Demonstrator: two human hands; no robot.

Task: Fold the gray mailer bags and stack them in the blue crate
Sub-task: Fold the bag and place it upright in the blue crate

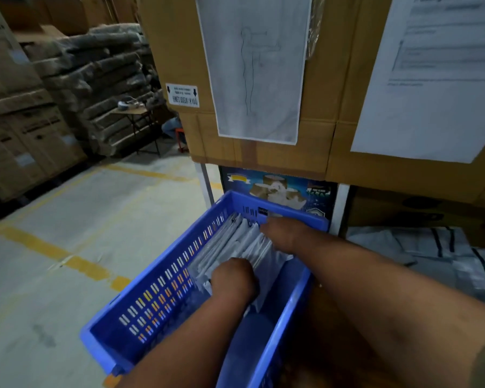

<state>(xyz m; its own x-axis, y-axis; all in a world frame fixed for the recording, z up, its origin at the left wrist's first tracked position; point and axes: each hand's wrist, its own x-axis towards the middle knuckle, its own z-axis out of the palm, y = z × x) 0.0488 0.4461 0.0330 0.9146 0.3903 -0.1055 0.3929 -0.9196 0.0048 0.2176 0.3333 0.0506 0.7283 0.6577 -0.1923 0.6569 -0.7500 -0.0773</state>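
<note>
A blue crate (pixel 140 309) with slotted walls stands on the floor below me. Several folded gray mailer bags (pixel 235 242) stand on edge in a row along its far half. Both my hands are inside the crate. My left hand (pixel 234 278) is down on the near end of the row, its fingers hidden behind the knuckles among the bags. My right hand (pixel 282 233) reaches to the far end of the row and rests on the bags' top edges; its fingertips are blurred. Unfolded gray mailer bags (pixel 443 256) with black stripes lie in a pile to the right.
Stacked cardboard boxes (pixel 333 152) with taped paper sheets rise directly behind the crate. A printed blue carton (pixel 280 189) sits just past the crate's far wall. Concrete floor with yellow lines (pixel 53 250) spreads to the left, with box stacks beyond.
</note>
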